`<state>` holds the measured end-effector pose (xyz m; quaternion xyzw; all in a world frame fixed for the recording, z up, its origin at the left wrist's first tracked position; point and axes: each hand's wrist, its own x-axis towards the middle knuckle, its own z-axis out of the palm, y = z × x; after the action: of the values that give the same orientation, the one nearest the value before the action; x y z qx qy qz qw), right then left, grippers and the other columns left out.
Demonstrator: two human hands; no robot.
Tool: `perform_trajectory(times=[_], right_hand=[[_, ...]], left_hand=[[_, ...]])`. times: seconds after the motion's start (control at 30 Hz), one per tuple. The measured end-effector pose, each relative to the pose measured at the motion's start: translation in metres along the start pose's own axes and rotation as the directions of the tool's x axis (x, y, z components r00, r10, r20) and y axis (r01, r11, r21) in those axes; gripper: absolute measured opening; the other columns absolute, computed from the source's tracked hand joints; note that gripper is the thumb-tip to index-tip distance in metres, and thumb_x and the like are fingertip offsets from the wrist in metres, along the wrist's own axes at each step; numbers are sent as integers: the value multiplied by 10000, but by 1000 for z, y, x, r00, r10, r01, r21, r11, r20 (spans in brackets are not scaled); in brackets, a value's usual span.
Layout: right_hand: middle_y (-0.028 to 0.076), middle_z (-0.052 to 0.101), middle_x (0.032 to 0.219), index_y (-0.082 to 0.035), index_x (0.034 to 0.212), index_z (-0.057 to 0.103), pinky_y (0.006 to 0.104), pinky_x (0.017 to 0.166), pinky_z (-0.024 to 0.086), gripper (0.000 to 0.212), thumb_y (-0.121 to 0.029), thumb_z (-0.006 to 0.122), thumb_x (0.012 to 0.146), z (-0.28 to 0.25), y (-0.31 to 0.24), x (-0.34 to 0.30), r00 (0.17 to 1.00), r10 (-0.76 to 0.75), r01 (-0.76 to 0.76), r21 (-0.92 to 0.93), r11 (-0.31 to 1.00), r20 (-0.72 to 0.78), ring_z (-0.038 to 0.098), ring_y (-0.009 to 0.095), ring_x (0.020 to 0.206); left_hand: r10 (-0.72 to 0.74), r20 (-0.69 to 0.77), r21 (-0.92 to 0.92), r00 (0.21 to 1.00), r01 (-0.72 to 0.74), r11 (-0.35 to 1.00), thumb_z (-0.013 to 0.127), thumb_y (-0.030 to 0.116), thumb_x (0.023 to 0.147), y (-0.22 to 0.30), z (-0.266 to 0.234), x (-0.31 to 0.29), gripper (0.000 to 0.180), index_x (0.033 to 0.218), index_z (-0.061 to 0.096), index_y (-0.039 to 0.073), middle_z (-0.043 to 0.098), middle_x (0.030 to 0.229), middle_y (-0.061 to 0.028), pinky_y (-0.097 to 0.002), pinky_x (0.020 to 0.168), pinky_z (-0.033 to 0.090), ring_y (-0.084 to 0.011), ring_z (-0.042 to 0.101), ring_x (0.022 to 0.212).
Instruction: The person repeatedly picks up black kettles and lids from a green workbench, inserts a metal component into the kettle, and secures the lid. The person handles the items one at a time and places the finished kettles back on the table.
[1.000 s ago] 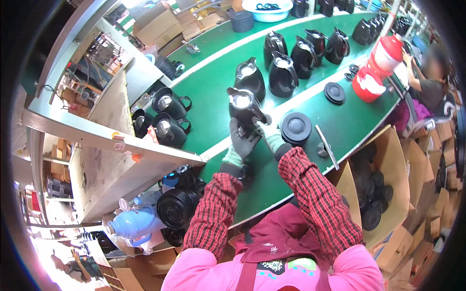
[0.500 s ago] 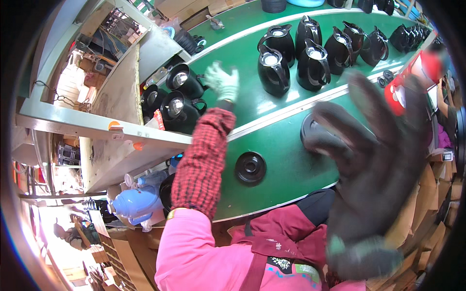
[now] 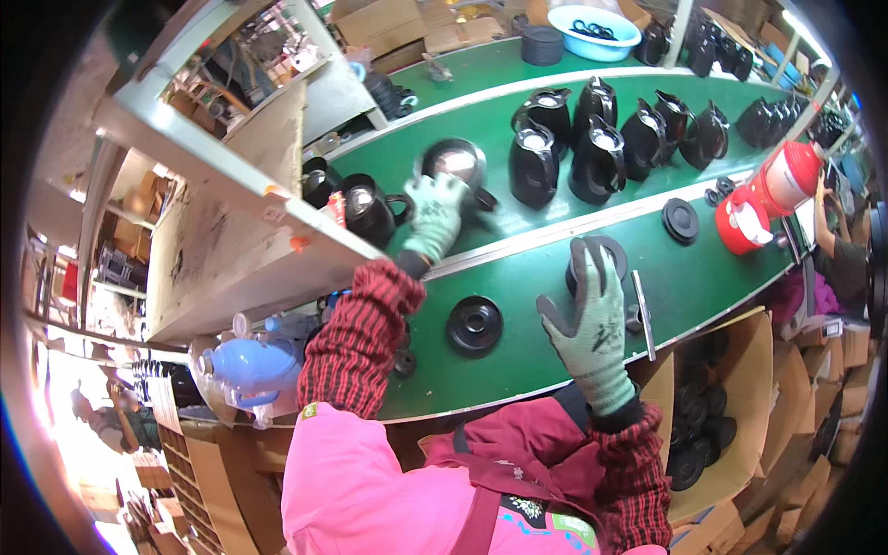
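"Black, glossy, rounded jug [image 3: 455, 161]?"
"Near the smooth green tabletop's [image 3: 536, 372] left end; gloved left hand [image 3: 435, 211] touching, grip unclear."
"Gloved right hand [image 3: 592, 324]?"
"Spread wide at a flat black disc [image 3: 617, 252], nearer the front edge."

Green-gloved left hand [image 3: 437, 217] on a handled black jug [image 3: 455, 159], upper centre, green-gloved right hand [image 3: 594, 326] at a round black disc [image 3: 618, 259], right of centre, glossy black pitchers [image 3: 597, 166], upper right
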<state>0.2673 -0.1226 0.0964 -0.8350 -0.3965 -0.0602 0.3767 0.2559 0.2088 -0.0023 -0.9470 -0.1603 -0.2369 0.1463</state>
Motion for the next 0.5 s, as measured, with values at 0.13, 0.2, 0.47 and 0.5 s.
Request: perform_trajectory(times=[0.13,0.2,0.47,0.5], right_hand=[[198,265,1645,-146,1613,284,558,1205,266,1031,-220,821,736,17,-8,-3,942,-272,314,-232,921,195,302,442,1476],[208,343,1593,-118,1493,433,560,1189,297,865,-198,825,726,22,-4,-19,897,-294,350,-126,928,330,353,433,1449],[128,575,1301,-21,1214,602,368,986,497,646,16,851,620,7,69,-165,978,158,-207,525,825,137,603,283,1158],[122,558,1319,-12,1245,582,368,1000,488,678,25,839,619,5,80,-186,956,279,-275,621,734,93,590,263,1177]], left_hand=[[224,509,-214,831,-130,968,693,204,784,52,-144,-39,318,1100,666,199,632,1086,-22,-565,996,375,-263,596,1051],[416,55,-453,908,-348,821,701,211,763,61,-166,-87,320,1080,662,188,631,1072,-4,-567,1045,373,-251,610,1052],[-511,225,-927,830,344,151,693,185,900,71,-188,-206,535,1376,488,51,526,1354,-193,-455,1107,406,-327,528,1276],[-570,326,-783,754,553,284,668,141,940,75,-162,-234,471,1360,494,20,534,1351,-185,-373,1040,466,-284,557,1221]])
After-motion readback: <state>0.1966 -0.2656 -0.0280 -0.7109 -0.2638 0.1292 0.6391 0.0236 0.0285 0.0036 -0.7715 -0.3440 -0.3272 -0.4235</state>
